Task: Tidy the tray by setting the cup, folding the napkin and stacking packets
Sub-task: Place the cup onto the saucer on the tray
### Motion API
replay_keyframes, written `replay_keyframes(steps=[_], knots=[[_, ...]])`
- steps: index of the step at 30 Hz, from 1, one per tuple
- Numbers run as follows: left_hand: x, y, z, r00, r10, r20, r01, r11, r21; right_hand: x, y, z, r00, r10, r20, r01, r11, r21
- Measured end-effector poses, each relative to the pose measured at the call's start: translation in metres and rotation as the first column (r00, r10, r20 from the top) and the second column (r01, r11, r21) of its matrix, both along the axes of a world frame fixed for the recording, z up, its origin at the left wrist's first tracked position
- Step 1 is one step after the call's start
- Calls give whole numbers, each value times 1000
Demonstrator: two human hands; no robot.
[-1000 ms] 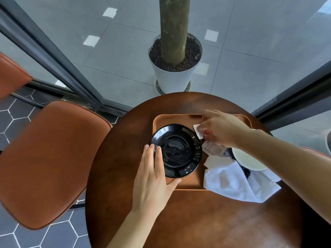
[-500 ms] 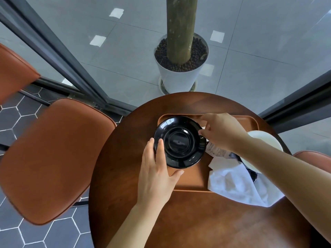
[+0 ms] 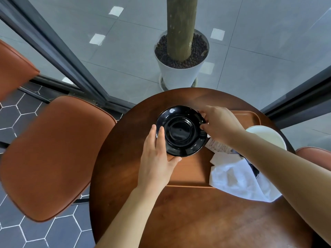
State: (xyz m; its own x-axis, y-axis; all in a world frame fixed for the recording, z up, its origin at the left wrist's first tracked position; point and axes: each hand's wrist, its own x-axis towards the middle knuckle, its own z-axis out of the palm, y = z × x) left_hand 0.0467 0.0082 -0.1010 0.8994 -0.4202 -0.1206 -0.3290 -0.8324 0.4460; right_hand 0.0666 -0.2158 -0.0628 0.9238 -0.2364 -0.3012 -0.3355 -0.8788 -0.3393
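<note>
Repositioning the saucer (image 3: 180, 130) is judged the step in hand, a preliminary to setting the cup. Saucer: black, glossy, at the 11 o'clock corner of the tray (image 3: 189, 178), covering that corner; lifted or resting cannot be told. Left hand (image 3: 155, 158): grip released, straight fingers laid on the saucer rim at 9 o'clock, thumb against the rim at 6 o'clock. Right hand (image 3: 219, 126): grip closed on the saucer rim at 3 o'clock, fingertips curled over the edge. Cup (image 3: 266, 138): white inside showing, at the tray's 3 o'clock side, partly behind the right forearm; upright or tipped cannot be told. Packets (image 3: 217, 145): loose, unstacked, just beside the saucer at its 4 o'clock. Napkin (image 3: 238, 181): crumpled, unfolded, spilling off the tray at 5 o'clock onto the worktop (image 3: 206, 217). Next move, by judgement: settle the saucer flat inside the tray, free the right hand, then stand the cup in the saucer's centre ring; the cup touches the napkin, so a clean lift is called for. Change from a second ago: the saucer sat nearer the tray's left middle and now lies further toward 12 o'clock; the right hand pinched a packet at the tray's far edge and now holds the saucer; the left hand's place on the rim is unchanged.
</note>
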Motion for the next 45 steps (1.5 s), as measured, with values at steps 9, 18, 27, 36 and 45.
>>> replay_keyframes(steps=[9, 18, 27, 36, 45], knots=[[-5, 5, -3, 997, -54, 57, 53, 998, 15, 0, 2, 2, 999, -23, 41, 21, 999, 34], [-20, 27, 0, 989, -66, 130, 66, 998, 10, -33, -12, 40, 978, -112, 174, 100, 992, 75], [-45, -19, 18, 950, -137, 279, 165, 983, -77, -131, -58, 77, 858, -344, 381, 349, 935, 59], [-65, 1, -11, 924, -60, 377, 46, 998, 47, -196, -32, 41, 662, -732, 163, 630, 661, 408], [-42, 37, -38, 963, 105, 249, -163, 960, 227, -184, -21, 14, 427, -891, -151, 695, 217, 685]])
